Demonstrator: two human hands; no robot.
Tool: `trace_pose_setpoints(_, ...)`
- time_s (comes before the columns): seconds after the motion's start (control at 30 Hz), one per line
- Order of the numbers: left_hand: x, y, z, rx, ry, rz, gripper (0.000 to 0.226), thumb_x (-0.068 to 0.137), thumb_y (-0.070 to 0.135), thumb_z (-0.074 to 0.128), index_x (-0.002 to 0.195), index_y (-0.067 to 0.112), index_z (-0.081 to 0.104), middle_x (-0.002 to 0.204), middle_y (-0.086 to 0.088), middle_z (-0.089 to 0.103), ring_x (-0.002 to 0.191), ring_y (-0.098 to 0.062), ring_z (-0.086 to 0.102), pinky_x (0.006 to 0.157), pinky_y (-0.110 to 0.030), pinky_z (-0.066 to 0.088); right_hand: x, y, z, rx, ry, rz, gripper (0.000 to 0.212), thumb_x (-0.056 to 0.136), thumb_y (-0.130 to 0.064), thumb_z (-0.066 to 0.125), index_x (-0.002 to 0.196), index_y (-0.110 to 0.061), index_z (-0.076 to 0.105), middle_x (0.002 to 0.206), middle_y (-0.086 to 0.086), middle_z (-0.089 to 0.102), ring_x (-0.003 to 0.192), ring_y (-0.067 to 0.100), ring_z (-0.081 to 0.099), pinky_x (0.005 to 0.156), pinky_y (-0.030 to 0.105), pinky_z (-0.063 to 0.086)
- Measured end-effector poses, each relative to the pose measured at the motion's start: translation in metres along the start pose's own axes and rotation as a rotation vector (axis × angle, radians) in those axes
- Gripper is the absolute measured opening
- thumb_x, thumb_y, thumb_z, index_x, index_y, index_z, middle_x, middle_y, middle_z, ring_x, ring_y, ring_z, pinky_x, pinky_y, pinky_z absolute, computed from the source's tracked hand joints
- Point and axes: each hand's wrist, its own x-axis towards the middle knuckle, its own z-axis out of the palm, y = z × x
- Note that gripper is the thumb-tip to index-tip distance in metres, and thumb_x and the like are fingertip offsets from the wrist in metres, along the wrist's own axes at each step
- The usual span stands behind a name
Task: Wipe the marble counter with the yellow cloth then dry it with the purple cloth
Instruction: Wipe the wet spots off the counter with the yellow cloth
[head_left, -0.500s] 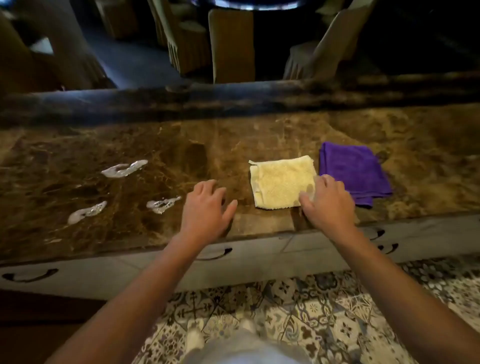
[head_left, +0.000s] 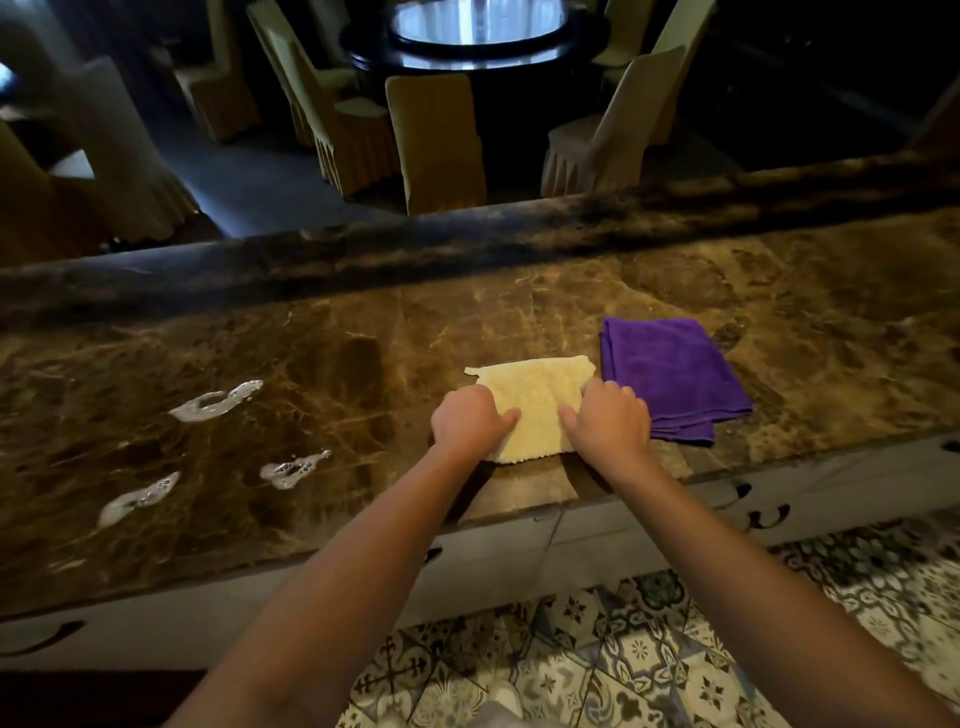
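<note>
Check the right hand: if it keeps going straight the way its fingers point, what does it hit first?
The right hand points up and slightly left, away from the person, already on the yellow cloth. It would push that cloth first; beyond lies bare marble counter. The purple cloth sits off to its right, probably missed.

we see a marble counter (head_left: 363, 338) of polished brown stone, veined in gold and cream, its surface smooth and faintly glossy where the light catches it. three foamy white puddles (head_left: 215, 401) sit wet and bubbly on the stone. the yellow cloth (head_left: 537, 400) looks thick, nubbly and matt, like terry or coarse microfibre. the purple cloth (head_left: 670, 376) is a finer, smoother fabric, folded in layers, also matt. below the counter the drawer fronts (head_left: 519, 561) look pale, flat and painted, with dark curved handles (head_left: 769, 517). the floor tiles (head_left: 649, 660) are patterned and smooth with a slight sheen.
</note>
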Motion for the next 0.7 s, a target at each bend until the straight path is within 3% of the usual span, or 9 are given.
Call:
trace_pose_setpoints(0.13,-0.001,-0.002,-0.019,-0.203,-0.088,-0.004,0.035,0.093,0.047,0.067,0.080,0.015,0.062,0.083,-0.002,0.067,0.072,-0.016,0.064,0.062,-0.030,0.054,0.001,-0.006,-0.006,0.093,-0.104,-0.007,0.042,0.098,-0.044,0.062,0.122,-0.010,0.065,0.116,0.010,0.072,0.107,0.031,0.065,0.089,0.046,0.056)
trace_pose_setpoints(0.23,-0.011,-0.024,-0.041,-0.583,-0.209,-0.037,0.032,0.096,0.037,0.068,0.102,0.006,0.073,0.104,-0.012,0.074,0.094,-0.025,0.074,0.087,-0.042,0.063,-0.005,-0.017,-0.012,0.140,-0.104,-0.056,0.041,0.098,-0.043,0.063,0.123,-0.011,0.065,0.118,0.009,0.070,0.108,0.030,0.064,0.090,0.046,0.055)
trace_pose_setpoints(0.37,-0.038,-0.066,-0.078,-0.916,-0.317,-0.071,0.029,0.099,0.038,0.064,0.107,0.013,0.076,0.121,-0.012,0.073,0.114,-0.031,0.069,0.106,-0.052,0.052,-0.015,-0.040,-0.032,0.433,-0.085,-0.098,0.030,0.099,-0.043,0.062,0.115,-0.018,0.063,0.106,0.000,0.067,0.094,0.021,0.065,0.081,0.047,0.058)
trace_pose_setpoints(0.47,-0.053,-0.101,-0.100,-1.106,-0.273,-0.052,0.021,0.099,0.037,0.063,0.103,0.023,0.079,0.109,-0.004,0.079,0.107,-0.025,0.074,0.095,-0.045,0.057,-0.029,-0.069,-0.050,0.679,-0.132,-0.149,0.018,0.097,-0.047,0.064,0.106,-0.032,0.059,0.096,-0.004,0.068,0.082,0.018,0.067,0.070,0.042,0.062)
trace_pose_setpoints(0.57,-0.066,-0.138,-0.118,-1.326,-0.232,-0.040,0.021,0.093,0.037,0.069,0.099,0.023,0.083,0.104,-0.002,0.081,0.095,-0.020,0.078,0.073,-0.029,0.060,-0.044,-0.107,-0.061,1.102,-0.239,-0.111,0.018,0.090,-0.040,0.076,0.102,-0.039,0.062,0.098,-0.005,0.074,0.084,0.007,0.074,0.053,0.024,0.061)
trace_pose_setpoints(0.63,-0.073,-0.166,-0.126,-1.461,-0.252,-0.001,0.027,0.085,0.035,0.076,0.106,0.020,0.082,0.110,-0.008,0.080,0.095,-0.022,0.078,0.072,-0.028,0.061,-0.055,-0.134,-0.060,1.355,-0.269,-0.077,0.030,0.084,-0.030,0.084,0.105,-0.040,0.066,0.105,-0.013,0.076,0.092,0.003,0.076,0.061,0.021,0.062)
trace_pose_setpoints(0.7,-0.079,-0.193,-0.131,-1.549,-0.283,0.048,0.044,0.073,0.039,0.087,0.111,0.016,0.081,0.112,-0.012,0.079,0.097,-0.025,0.077,0.075,-0.032,0.062,-0.063,-0.162,-0.054,1.621,-0.358,-0.033,0.046,0.076,-0.023,0.087,0.117,-0.032,0.067,0.112,-0.007,0.078,0.101,0.016,0.077,0.071,0.030,0.064)
